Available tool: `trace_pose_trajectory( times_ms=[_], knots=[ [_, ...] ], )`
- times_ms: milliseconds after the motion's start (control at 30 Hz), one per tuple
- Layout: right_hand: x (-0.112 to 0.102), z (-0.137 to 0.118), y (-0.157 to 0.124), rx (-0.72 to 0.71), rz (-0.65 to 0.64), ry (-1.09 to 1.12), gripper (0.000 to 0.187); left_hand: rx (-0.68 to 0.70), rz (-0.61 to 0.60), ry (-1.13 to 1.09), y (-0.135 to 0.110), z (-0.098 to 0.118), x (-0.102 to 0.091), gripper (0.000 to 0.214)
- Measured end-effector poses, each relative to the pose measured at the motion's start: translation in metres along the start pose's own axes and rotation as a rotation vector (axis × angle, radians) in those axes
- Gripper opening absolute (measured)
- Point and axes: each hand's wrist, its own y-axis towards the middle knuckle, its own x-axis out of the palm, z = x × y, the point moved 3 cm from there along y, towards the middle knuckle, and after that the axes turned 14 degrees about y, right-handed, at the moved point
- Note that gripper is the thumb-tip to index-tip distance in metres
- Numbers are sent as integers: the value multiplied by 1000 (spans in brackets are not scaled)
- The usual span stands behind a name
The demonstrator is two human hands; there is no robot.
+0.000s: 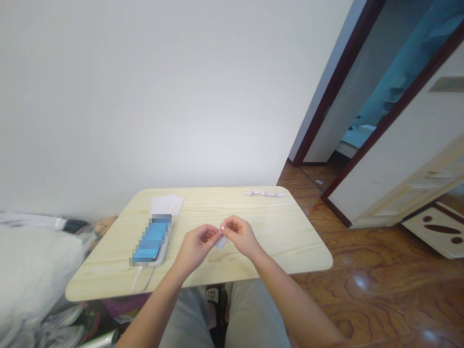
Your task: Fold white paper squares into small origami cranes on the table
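Both my hands meet above the middle of a light wooden table (282, 241). My left hand (197, 246) and my right hand (239, 234) each pinch a small piece of white paper (221, 241) held between them, fingers closed on it. The paper hangs just above the tabletop. A stack of white paper sheets (167, 204) lies at the table's far left. Small folded white paper pieces (264, 194) lie along the far edge on the right.
A phone with a blurred blue screen (152, 239) lies on the table's left, a white cable (139, 278) running off the near edge. White wall behind; open doorway at right (362, 130); glossy wooden floor (380, 290). Clutter and white cloth (32, 270) at left.
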Motion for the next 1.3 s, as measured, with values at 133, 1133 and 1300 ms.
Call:
trace_pose_trajectory(
  times_ms=[133, 1133, 1300],
  knots=[
    [-10, 17, 8, 128, 64, 113, 26, -65, -42, -176, 9, -18, 10, 23],
    [-44, 68, 17, 136, -117, -957, 22, 99, 91, 526, 15, -74, 46, 22],
    [-45, 71, 17, 118, -103, -927, 19, 73, 92, 480, 15, -78, 46, 17]
  ],
)
